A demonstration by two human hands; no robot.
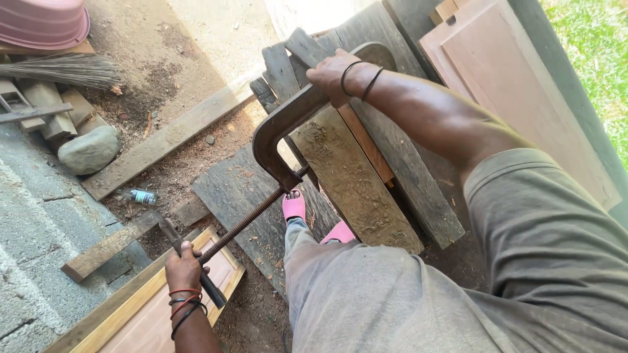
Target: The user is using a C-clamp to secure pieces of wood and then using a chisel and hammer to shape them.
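Gripping the crossbar handle (196, 268) of a big rusty C-clamp (281, 140) in a closed fist, the left hand (184, 265) steadies the screw end over a wooden panel (140, 320), while the right hand (332, 77) clasps the clamp's curved frame above the weathered planks (366, 189).

pink basin (43, 21) cut off at top, left hand (185, 268) fingers hidden
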